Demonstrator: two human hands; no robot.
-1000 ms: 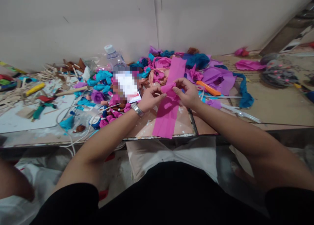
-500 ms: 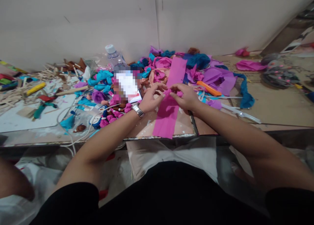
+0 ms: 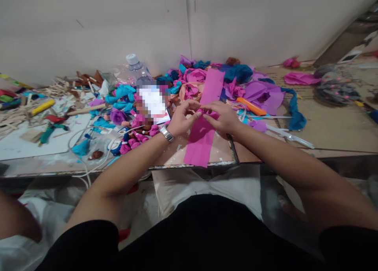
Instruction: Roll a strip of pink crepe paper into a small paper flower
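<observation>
A long pink crepe paper strip (image 3: 198,147) lies across the table from the back pile to the front edge. Over its middle, my left hand (image 3: 183,119) and my right hand (image 3: 223,118) meet, fingertips nearly touching. Between them they pinch a small gathered piece of pink crepe paper (image 3: 214,115), mostly hidden by the fingers. A metal-band watch (image 3: 167,133) is on my left wrist. Right of my right hand lie an orange-handled cutter (image 3: 251,106) and purple crepe paper (image 3: 265,95).
A phone (image 3: 155,101) and a plastic bottle (image 3: 137,69) stand left of my hands among blue, brown and pink paper bundles. White cables (image 3: 85,153) hang over the edge. Wooden sticks (image 3: 63,88) are heaped at left; cardboard (image 3: 330,129) lies at right.
My right hand's fingers have shifted slightly, thumb and index spreading a little around the small pink piece. The strip and my left hand stay almost where they were.
</observation>
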